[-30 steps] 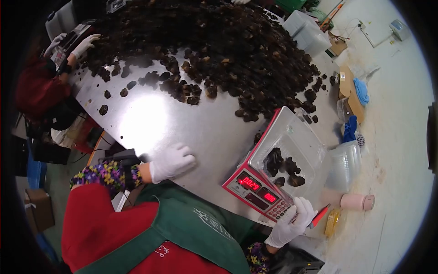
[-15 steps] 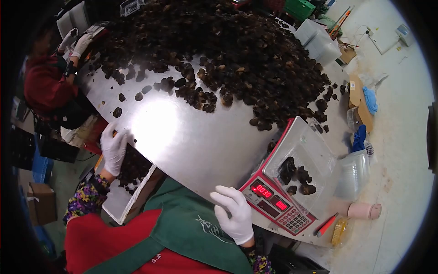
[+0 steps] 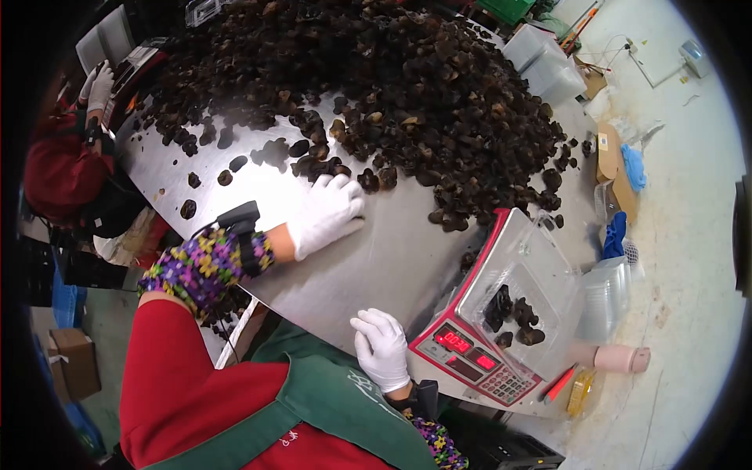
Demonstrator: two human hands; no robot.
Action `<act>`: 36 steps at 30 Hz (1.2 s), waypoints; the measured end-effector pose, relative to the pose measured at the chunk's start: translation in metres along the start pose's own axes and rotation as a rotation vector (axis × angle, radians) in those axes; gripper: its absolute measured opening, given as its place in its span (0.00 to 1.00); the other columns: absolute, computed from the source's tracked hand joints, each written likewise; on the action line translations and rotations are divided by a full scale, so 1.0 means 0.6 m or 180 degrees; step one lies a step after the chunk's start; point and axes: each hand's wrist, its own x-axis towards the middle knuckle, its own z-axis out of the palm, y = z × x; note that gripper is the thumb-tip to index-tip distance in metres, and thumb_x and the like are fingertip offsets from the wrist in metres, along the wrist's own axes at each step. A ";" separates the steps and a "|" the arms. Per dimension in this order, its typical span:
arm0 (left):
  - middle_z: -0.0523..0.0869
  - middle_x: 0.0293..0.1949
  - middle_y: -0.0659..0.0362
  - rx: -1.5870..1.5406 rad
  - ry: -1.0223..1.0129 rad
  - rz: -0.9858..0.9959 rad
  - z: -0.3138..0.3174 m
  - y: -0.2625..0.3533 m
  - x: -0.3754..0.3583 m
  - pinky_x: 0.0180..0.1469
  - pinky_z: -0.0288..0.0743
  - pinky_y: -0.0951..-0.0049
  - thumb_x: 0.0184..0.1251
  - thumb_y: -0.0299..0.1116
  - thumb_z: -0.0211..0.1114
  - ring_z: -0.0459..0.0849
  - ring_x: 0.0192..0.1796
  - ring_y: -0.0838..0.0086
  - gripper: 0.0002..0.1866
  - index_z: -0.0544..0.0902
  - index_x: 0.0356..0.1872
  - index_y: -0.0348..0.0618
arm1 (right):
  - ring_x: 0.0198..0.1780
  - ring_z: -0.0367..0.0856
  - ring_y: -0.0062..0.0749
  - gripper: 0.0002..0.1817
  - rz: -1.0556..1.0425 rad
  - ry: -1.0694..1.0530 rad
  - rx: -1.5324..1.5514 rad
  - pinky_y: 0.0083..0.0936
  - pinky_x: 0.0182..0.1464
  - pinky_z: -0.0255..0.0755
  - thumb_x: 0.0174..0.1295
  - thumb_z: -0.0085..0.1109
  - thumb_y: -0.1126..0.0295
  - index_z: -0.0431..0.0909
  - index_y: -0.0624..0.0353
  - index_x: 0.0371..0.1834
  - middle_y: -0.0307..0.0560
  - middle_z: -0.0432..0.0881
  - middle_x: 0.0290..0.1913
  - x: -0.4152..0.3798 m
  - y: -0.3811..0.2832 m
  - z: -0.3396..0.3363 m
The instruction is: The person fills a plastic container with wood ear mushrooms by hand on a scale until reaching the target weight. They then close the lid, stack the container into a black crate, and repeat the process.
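Note:
Wearing a white glove, my left hand reaches over the metal table to the near edge of a heap of dark wood ear mushrooms. Its fingers are spread and bent down beside a few loose pieces; the palm side is hidden. My right hand, also gloved, hovers at the table's near edge, fingers loosely curled and apart, with nothing visible in them. To its right stands a red and white digital scale with lit red digits. On the scale, a clear plastic tray holds several mushrooms.
A co-worker in a red sleeve works at the left. Clear plastic trays are stacked right of the scale. A pink roll, a red-handled tool and a yellow packet lie near the right edge. A cardboard box is beyond.
My left hand has moved from above the bin at the table's left edge to the heap's near edge. My right hand has shifted slightly left and its fingers are more curled.

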 end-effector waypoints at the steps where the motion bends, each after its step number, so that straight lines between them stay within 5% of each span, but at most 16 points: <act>1: 0.83 0.40 0.56 0.0004 -0.0020 -0.0023 -0.011 0.006 -0.023 0.52 0.73 0.61 0.60 0.42 0.70 0.80 0.50 0.61 0.11 0.84 0.33 0.45 | 0.57 0.81 0.49 0.14 0.0002 -0.0021 0.0023 0.44 0.60 0.75 0.57 0.65 0.76 0.85 0.56 0.48 0.47 0.83 0.52 0.001 0.000 0.000; 4: 0.86 0.31 0.56 -0.1085 0.0670 -0.1119 -0.077 0.010 -0.110 0.45 0.78 0.63 0.55 0.30 0.73 0.86 0.37 0.63 0.07 0.84 0.33 0.44 | 0.57 0.81 0.48 0.15 0.0061 -0.0071 0.0050 0.42 0.60 0.75 0.56 0.65 0.78 0.86 0.53 0.47 0.46 0.84 0.52 0.002 -0.004 -0.003; 8: 0.85 0.28 0.54 -0.0010 0.1221 -0.2542 -0.122 -0.050 -0.294 0.33 0.78 0.67 0.57 0.26 0.73 0.85 0.28 0.64 0.05 0.83 0.31 0.42 | 0.57 0.81 0.48 0.15 0.0015 -0.0145 0.0012 0.44 0.60 0.74 0.57 0.66 0.75 0.85 0.54 0.49 0.46 0.83 0.52 0.002 0.001 -0.003; 10: 0.86 0.46 0.54 0.1082 0.0318 -0.3151 -0.140 -0.057 -0.377 0.51 0.77 0.59 0.59 0.34 0.74 0.84 0.48 0.58 0.16 0.83 0.48 0.45 | 0.56 0.81 0.48 0.15 0.0034 -0.0131 -0.0070 0.44 0.59 0.74 0.57 0.66 0.75 0.85 0.53 0.49 0.45 0.83 0.52 0.004 -0.001 -0.004; 12: 0.84 0.53 0.53 0.1284 0.0458 -0.3128 -0.146 -0.049 -0.396 0.59 0.73 0.57 0.59 0.35 0.73 0.80 0.57 0.55 0.24 0.81 0.57 0.45 | 0.56 0.80 0.49 0.15 0.0017 -0.0153 -0.0078 0.44 0.58 0.74 0.57 0.66 0.75 0.85 0.53 0.48 0.45 0.83 0.52 0.006 -0.002 -0.003; 16: 0.84 0.53 0.49 0.0133 0.0816 -0.2437 -0.111 -0.062 -0.310 0.58 0.77 0.58 0.63 0.34 0.71 0.83 0.55 0.52 0.16 0.85 0.50 0.41 | 0.56 0.80 0.49 0.15 0.0001 -0.0159 -0.0153 0.44 0.58 0.74 0.57 0.66 0.76 0.85 0.54 0.48 0.45 0.83 0.52 0.004 -0.004 -0.001; 18: 0.83 0.55 0.50 -0.0374 0.0929 -0.2021 -0.084 -0.072 -0.229 0.55 0.78 0.60 0.62 0.33 0.70 0.84 0.53 0.53 0.15 0.84 0.50 0.42 | 0.57 0.80 0.49 0.15 -0.0020 -0.0131 -0.0172 0.44 0.58 0.74 0.57 0.65 0.76 0.85 0.54 0.48 0.46 0.83 0.52 0.006 -0.002 -0.002; 20: 0.80 0.60 0.46 -0.0728 0.0811 -0.1342 -0.064 -0.112 -0.128 0.63 0.74 0.60 0.69 0.36 0.68 0.80 0.61 0.53 0.18 0.82 0.56 0.41 | 0.56 0.80 0.49 0.14 -0.0033 -0.0120 -0.0169 0.44 0.58 0.74 0.57 0.65 0.76 0.85 0.55 0.48 0.46 0.83 0.51 0.004 -0.002 -0.001; 21: 0.79 0.61 0.46 -0.1405 0.0678 -0.1582 -0.065 -0.113 -0.063 0.64 0.73 0.59 0.69 0.39 0.68 0.79 0.62 0.52 0.21 0.81 0.60 0.42 | 0.56 0.80 0.49 0.14 -0.0029 -0.0078 -0.0211 0.44 0.58 0.74 0.57 0.65 0.76 0.85 0.55 0.48 0.46 0.83 0.51 0.004 -0.002 0.000; 24: 0.75 0.67 0.39 -0.0669 0.0851 -0.0792 0.028 -0.186 0.107 0.67 0.72 0.55 0.67 0.48 0.70 0.76 0.66 0.43 0.31 0.77 0.67 0.46 | 0.55 0.81 0.49 0.14 -0.0065 0.0002 -0.0226 0.44 0.58 0.74 0.57 0.65 0.76 0.85 0.55 0.47 0.46 0.83 0.51 0.007 -0.003 0.001; 26: 0.72 0.70 0.37 -0.0456 0.0549 -0.0971 0.070 -0.206 0.212 0.69 0.71 0.51 0.65 0.59 0.69 0.73 0.68 0.41 0.37 0.74 0.71 0.51 | 0.55 0.81 0.48 0.14 -0.0073 0.0008 -0.0172 0.44 0.58 0.75 0.57 0.65 0.76 0.84 0.55 0.47 0.46 0.84 0.50 0.007 -0.003 -0.001; 30: 0.73 0.69 0.37 -0.0979 -0.0007 -0.1886 0.129 -0.161 0.317 0.67 0.73 0.51 0.58 0.69 0.69 0.74 0.67 0.38 0.40 0.81 0.65 0.55 | 0.55 0.82 0.47 0.15 -0.0016 0.0024 -0.0086 0.43 0.58 0.75 0.57 0.65 0.76 0.84 0.55 0.48 0.46 0.84 0.50 0.004 0.004 0.003; 32: 0.80 0.57 0.41 -0.1260 -0.0237 -0.1515 0.138 -0.131 0.320 0.64 0.76 0.54 0.57 0.68 0.69 0.81 0.60 0.44 0.32 0.88 0.52 0.55 | 0.55 0.82 0.46 0.14 0.0037 0.0061 -0.0120 0.43 0.58 0.75 0.56 0.66 0.76 0.84 0.55 0.48 0.45 0.85 0.49 0.003 0.005 0.001; 36: 0.81 0.57 0.47 -0.1118 -0.0437 -0.0732 0.096 -0.034 0.246 0.58 0.79 0.54 0.63 0.58 0.69 0.82 0.57 0.47 0.24 0.88 0.52 0.53 | 0.55 0.82 0.46 0.14 0.0043 0.0069 0.0011 0.43 0.58 0.74 0.56 0.66 0.75 0.84 0.54 0.47 0.44 0.84 0.50 0.003 0.005 0.003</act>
